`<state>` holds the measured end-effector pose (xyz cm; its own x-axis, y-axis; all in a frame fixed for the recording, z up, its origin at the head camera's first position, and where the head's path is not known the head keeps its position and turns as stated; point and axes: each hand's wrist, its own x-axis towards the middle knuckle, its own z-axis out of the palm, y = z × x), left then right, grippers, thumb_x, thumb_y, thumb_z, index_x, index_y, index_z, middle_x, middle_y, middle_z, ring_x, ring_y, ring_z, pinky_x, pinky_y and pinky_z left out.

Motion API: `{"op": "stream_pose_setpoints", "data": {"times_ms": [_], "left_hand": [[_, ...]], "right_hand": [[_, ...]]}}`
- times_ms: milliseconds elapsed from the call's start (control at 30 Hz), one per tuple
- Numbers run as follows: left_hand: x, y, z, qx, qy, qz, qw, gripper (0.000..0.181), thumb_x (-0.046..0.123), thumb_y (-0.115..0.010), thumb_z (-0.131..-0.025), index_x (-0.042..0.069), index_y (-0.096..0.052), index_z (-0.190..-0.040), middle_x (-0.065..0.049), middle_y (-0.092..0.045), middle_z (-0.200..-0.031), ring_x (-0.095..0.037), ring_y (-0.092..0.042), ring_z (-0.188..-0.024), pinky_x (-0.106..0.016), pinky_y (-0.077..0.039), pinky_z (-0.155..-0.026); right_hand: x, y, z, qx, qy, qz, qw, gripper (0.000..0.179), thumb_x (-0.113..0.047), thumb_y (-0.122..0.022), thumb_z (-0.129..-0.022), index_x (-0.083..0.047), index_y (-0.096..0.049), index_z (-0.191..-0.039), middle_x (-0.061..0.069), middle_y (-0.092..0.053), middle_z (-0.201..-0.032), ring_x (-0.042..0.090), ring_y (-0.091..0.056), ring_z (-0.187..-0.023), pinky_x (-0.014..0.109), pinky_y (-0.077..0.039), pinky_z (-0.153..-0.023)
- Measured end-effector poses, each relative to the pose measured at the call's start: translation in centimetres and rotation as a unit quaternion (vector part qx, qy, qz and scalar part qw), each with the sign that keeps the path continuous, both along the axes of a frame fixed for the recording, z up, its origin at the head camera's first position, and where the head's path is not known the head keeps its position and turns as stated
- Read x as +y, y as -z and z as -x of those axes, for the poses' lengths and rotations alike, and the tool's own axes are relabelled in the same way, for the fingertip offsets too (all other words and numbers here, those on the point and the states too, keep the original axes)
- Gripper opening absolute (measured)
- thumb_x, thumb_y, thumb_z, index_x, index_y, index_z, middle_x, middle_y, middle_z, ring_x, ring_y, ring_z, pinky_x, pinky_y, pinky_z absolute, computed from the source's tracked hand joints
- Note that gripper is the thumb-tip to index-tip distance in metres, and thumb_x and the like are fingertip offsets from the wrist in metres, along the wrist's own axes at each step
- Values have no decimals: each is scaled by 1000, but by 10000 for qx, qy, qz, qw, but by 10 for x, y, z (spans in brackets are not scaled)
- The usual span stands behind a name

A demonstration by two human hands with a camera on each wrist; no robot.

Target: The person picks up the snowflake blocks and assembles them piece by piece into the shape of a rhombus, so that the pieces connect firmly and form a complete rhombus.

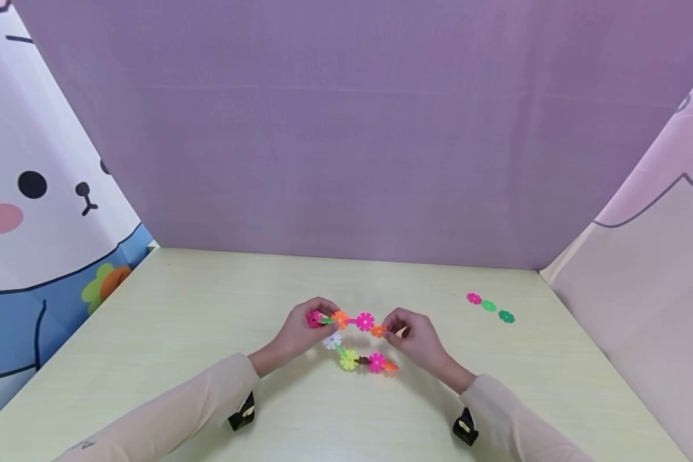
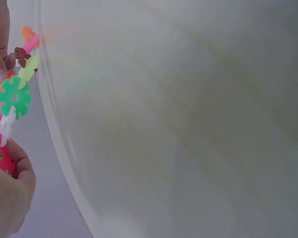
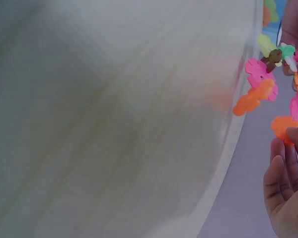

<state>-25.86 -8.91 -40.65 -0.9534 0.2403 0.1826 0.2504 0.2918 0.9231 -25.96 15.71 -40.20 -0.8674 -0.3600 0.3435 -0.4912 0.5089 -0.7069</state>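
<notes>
Colourful notched plastic discs, like flower-shaped linking pieces, are joined into one bent chain. My left hand [image 1: 303, 328] pinches the chain near its bend, around a pink disc [image 2: 0, 154] and an orange disc [image 1: 340, 319]. At the end of the upper branch, past another pink disc [image 1: 365, 321], my right hand [image 1: 417, 337] pinches an orange disc [image 3: 285, 128] between thumb and finger. The lower branch hangs from the left hand: a white disc [image 1: 332, 341], a green one [image 2: 15, 97], a yellow one [image 1: 349, 360], a brown one [image 3: 273, 59], a pink one [image 1: 376, 362] and an orange end disc [image 3: 253, 97].
Three loose discs lie in a slanting row on the table [image 1: 208, 289] at the right: pink [image 1: 474, 298], light green [image 1: 488, 306] and dark green [image 1: 506, 316]. A purple panel [image 1: 346, 141] stands behind the table, with printed cloth [image 1: 46, 160] on the left side.
</notes>
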Motion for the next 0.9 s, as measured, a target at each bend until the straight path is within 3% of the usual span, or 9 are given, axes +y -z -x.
{"op": "stream_pose_setpoints", "data": {"times_ms": [467,800,900], "left_hand": [[0,1,-1,-236,-33,-128,9996,26,13,-71,-78,12,-61,-101,-6,-61,-99,-17,-55,-84,-21,-50,-65],[2,1,-2,-304,-120,-157,9993,25,11,-71,-78,13,-61,-101,-5,-62,-98,-16,-56,-83,-21,-50,-65],[3,-9,-10,-323,-106,-194,9992,25,8,-70,-79,8,-61,-102,-8,-62,-99,-15,-55,-80,-20,-50,-64]], "right_hand": [[-6,-1,-3,468,477,-177,9976,13,-2,-71,-74,-11,-63,-78,-5,-63,-72,8,-57,-67,19,-46,-55],[-8,-1,-2,770,528,-219,9954,17,-3,-74,-72,-15,-62,-75,-6,-63,-71,6,-58,-66,18,-45,-53],[-8,-3,-1,878,485,-251,9946,16,-3,-74,-72,-14,-62,-75,-6,-63,-71,6,-58,-66,18,-45,-53]]}}
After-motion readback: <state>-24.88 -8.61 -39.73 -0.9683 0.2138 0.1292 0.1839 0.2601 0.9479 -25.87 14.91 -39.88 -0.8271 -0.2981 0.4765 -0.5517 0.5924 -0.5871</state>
